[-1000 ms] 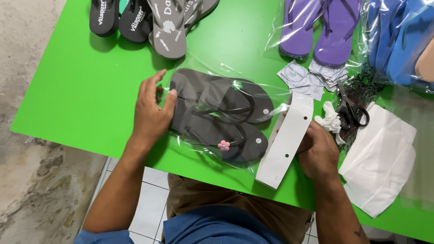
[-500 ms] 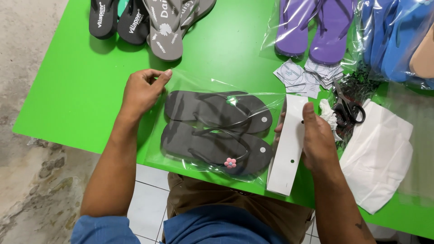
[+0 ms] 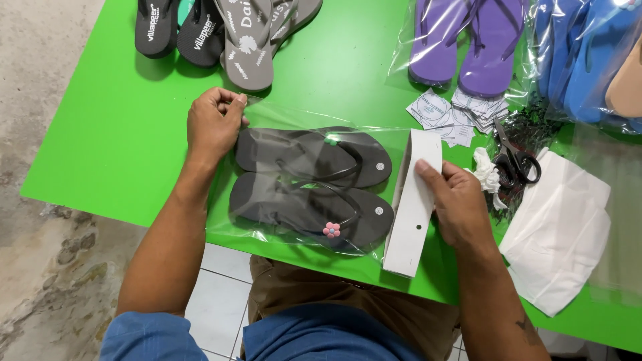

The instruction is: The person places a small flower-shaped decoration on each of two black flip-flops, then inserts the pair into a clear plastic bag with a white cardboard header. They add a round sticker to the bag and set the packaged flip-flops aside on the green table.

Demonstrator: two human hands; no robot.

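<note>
At the near edge of the green surface [image 3: 100, 147] lies a clear plastic bag [image 3: 267, 230] with a pair of dark grey sandals [image 3: 307, 184] inside. The sandals lie side by side, and the nearer one has a small pink flower [image 3: 331, 230] on its strap. The left hand [image 3: 212, 126] is at the far left corner of the bag, and its fingers [image 3: 224, 101] are closed, pinching the plastic there. The right hand [image 3: 460, 204] is at the other end of the bag, where a white cardboard strip [image 3: 413, 207] lies across the bag's opening. The right fingers [image 3: 428, 170] press flat on this strip; they are stretched out, not curled around it.

Just beside the right hand, toward the right edge, lie a white folded sheet [image 3: 558, 230], black scissors [image 3: 511, 160] and a few small paper labels [image 3: 445, 113]. At the far edge, on the right, a pair of purple sandals [image 3: 468, 40] lies in another clear bag, with blue sandals [image 3: 588, 53] in plastic near the far right corner. Toward the far left corner lie loose black sandals [image 3: 177, 30] and grey sandals [image 3: 251, 40], touching each other.
</note>
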